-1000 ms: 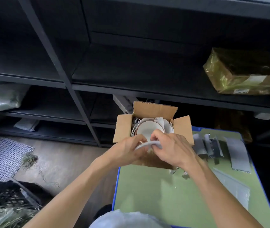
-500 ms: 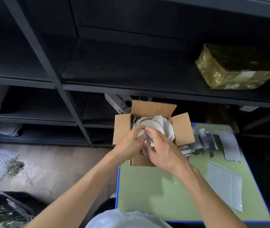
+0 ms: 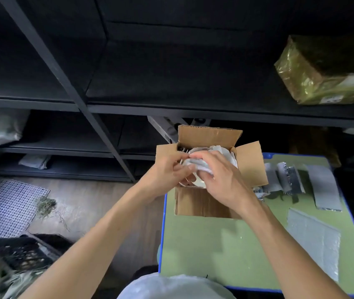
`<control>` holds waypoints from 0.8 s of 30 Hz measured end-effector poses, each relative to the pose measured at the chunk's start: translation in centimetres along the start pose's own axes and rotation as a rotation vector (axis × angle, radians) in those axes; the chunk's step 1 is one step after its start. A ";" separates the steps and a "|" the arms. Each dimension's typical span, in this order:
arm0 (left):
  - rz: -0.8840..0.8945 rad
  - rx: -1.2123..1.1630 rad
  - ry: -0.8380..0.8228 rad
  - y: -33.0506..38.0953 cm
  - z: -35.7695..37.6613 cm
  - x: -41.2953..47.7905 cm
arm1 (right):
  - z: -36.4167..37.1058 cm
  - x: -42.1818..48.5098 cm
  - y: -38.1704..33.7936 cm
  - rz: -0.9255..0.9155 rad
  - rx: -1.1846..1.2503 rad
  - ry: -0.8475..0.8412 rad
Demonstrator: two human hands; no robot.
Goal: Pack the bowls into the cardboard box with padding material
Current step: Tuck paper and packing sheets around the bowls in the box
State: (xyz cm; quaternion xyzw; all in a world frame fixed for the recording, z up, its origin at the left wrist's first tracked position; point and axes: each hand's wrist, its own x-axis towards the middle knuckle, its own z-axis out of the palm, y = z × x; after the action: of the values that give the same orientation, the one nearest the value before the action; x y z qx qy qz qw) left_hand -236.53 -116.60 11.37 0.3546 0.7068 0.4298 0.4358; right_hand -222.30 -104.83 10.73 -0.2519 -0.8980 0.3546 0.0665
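Note:
An open cardboard box (image 3: 202, 203) stands at the far left corner of a green table (image 3: 225, 251), its flaps spread outward. Inside it, white bowls (image 3: 195, 151) nest among white padding sheets (image 3: 222, 151). My left hand (image 3: 167, 173) and my right hand (image 3: 219, 175) meet over the box opening, both gripping a rolled strip of white padding (image 3: 197, 165) pressed against the bowls. The hands hide most of the bowls.
Grey padding pieces (image 3: 288, 178) and a bubble-wrap sheet (image 3: 314, 238) lie on the table's right side. Dark metal shelving (image 3: 98, 126) rises behind the box, with a gold-wrapped parcel (image 3: 322, 70) upper right. A black crate (image 3: 20, 253) and a mesh mat (image 3: 3, 203) sit on the floor at left.
Both hands have moved with the padding strip from the box's near edge further into the opening, pressing it against the bowls. The camera view has shifted slightly.

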 end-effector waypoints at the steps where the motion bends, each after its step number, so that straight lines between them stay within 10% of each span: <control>1: -0.007 0.023 0.005 0.1 -0.3 0.2 | -0.1 0.3 0.0 0.023 0.008 0.008; 24: 0.326 0.687 -0.029 -3.7 -2.2 2.0 | -0.8 -0.6 0.6 0.116 -0.143 0.159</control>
State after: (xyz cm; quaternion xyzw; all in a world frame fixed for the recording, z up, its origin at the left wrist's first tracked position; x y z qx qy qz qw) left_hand -239.74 -116.88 7.94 0.5940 0.7376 0.2263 0.2276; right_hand -221.29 -104.33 10.96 -0.3349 -0.8967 0.2721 0.0986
